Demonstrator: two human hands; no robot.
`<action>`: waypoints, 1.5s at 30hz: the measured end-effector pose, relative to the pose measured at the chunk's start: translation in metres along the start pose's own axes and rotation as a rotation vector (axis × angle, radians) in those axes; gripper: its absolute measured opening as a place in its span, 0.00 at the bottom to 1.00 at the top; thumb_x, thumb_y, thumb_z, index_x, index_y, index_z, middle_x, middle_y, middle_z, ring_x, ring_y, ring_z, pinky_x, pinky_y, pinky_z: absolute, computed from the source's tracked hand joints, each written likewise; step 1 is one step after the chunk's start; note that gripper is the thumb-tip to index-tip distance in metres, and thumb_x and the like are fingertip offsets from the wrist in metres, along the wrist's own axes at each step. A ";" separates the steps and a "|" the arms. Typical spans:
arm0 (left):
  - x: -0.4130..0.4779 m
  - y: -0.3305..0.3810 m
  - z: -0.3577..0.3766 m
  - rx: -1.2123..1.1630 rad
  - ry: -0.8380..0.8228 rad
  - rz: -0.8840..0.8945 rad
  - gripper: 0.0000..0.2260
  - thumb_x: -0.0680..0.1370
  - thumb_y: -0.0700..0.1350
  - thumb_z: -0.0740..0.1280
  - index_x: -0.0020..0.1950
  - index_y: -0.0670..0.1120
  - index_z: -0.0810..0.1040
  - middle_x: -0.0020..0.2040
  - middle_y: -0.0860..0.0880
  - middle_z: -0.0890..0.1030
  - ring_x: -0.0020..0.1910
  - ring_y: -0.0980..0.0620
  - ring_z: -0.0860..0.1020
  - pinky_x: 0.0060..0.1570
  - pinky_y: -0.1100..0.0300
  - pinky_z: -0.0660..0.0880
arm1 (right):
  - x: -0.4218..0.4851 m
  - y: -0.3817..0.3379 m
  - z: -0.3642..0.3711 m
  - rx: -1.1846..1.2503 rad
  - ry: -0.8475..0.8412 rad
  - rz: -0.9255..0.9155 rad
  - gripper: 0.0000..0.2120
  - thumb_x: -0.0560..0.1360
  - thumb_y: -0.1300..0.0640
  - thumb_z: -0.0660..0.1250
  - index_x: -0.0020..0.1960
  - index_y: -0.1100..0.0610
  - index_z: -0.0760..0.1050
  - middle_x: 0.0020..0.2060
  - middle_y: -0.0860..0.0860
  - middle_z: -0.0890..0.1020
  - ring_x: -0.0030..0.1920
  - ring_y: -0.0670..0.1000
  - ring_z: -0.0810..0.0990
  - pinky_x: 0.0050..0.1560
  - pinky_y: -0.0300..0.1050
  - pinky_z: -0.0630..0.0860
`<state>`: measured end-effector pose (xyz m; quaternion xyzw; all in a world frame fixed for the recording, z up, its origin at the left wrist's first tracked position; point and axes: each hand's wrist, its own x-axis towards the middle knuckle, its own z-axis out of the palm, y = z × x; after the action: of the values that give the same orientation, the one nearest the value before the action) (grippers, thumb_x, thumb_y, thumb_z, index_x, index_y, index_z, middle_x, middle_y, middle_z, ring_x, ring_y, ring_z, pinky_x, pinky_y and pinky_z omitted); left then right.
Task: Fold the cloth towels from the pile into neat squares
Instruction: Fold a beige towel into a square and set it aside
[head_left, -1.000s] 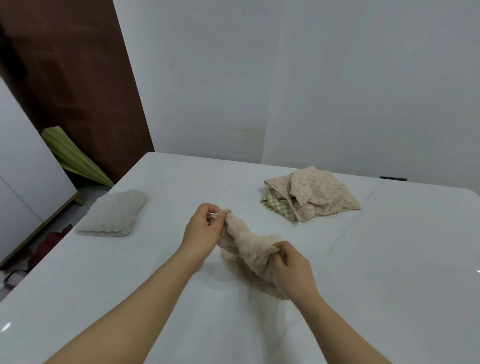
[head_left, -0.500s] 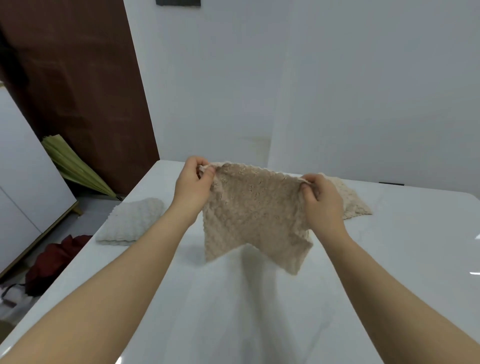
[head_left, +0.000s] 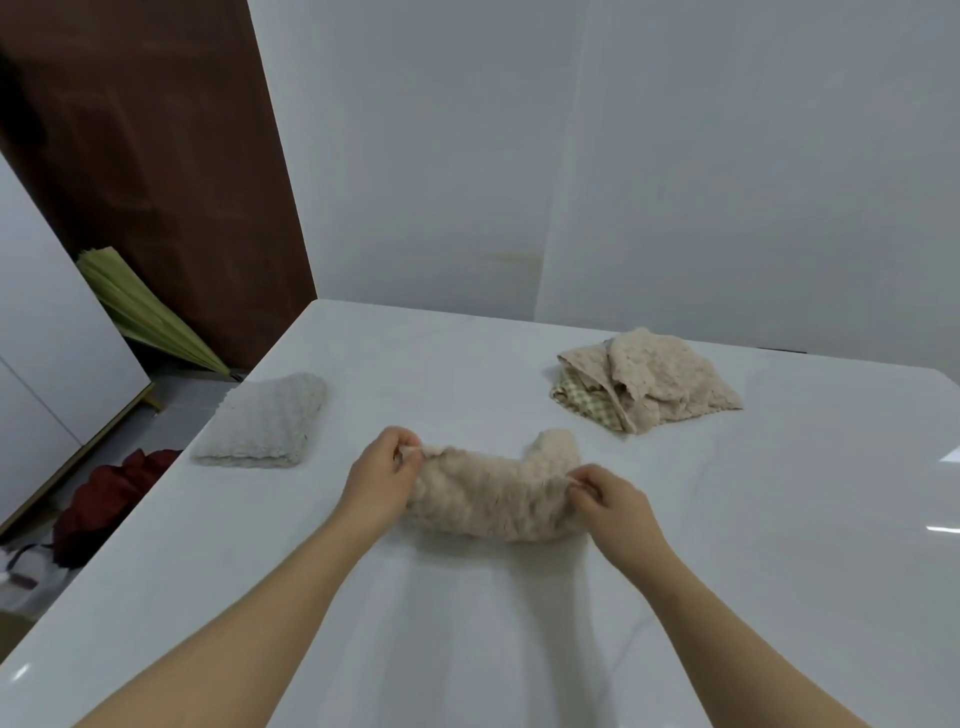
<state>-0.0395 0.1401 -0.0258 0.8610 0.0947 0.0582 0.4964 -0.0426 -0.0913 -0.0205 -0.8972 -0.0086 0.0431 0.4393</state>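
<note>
**Beige towel mid-fold, a hand at each end**

Beige towel (head_left: 493, 493) lies bunched on the white table (head_left: 779, 519), centre-front, betw. the folded grey towel (head_left: 265, 421) at L and the pile (head_left: 649, 387) at R rear. Left hand (head_left: 382, 480) pinches its L end. Right hand (head_left: 613, 506) pinches the R end, fingers curled on fabric. Looks light, soft, fluffy and limp, so it prob. sags w/o support. Not fragile or slippery. Best hold: corners, pinched and kept taut so edges line up.
</note>
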 end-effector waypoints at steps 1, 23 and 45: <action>-0.004 -0.009 0.004 0.040 -0.026 -0.023 0.03 0.79 0.41 0.60 0.47 0.47 0.71 0.38 0.54 0.71 0.39 0.51 0.71 0.34 0.64 0.66 | -0.004 0.007 0.004 -0.022 -0.050 0.033 0.07 0.78 0.60 0.59 0.44 0.53 0.74 0.36 0.46 0.78 0.35 0.45 0.74 0.31 0.29 0.67; -0.028 -0.075 0.020 0.489 -0.480 -0.138 0.21 0.75 0.52 0.67 0.65 0.49 0.67 0.57 0.52 0.67 0.58 0.54 0.70 0.53 0.64 0.66 | -0.032 0.053 0.047 -0.275 -0.354 0.174 0.10 0.77 0.54 0.58 0.58 0.51 0.71 0.37 0.42 0.75 0.40 0.45 0.75 0.44 0.40 0.71; -0.023 -0.087 0.006 0.243 -0.141 -0.142 0.02 0.79 0.43 0.62 0.49 0.49 0.70 0.34 0.55 0.72 0.37 0.53 0.71 0.33 0.69 0.64 | -0.023 0.064 0.030 -0.157 -0.151 0.205 0.03 0.76 0.56 0.63 0.43 0.50 0.71 0.37 0.47 0.77 0.40 0.47 0.74 0.36 0.33 0.67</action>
<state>-0.0699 0.1724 -0.1039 0.9077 0.1263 -0.0495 0.3970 -0.0694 -0.1083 -0.0877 -0.9192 0.0467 0.1541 0.3594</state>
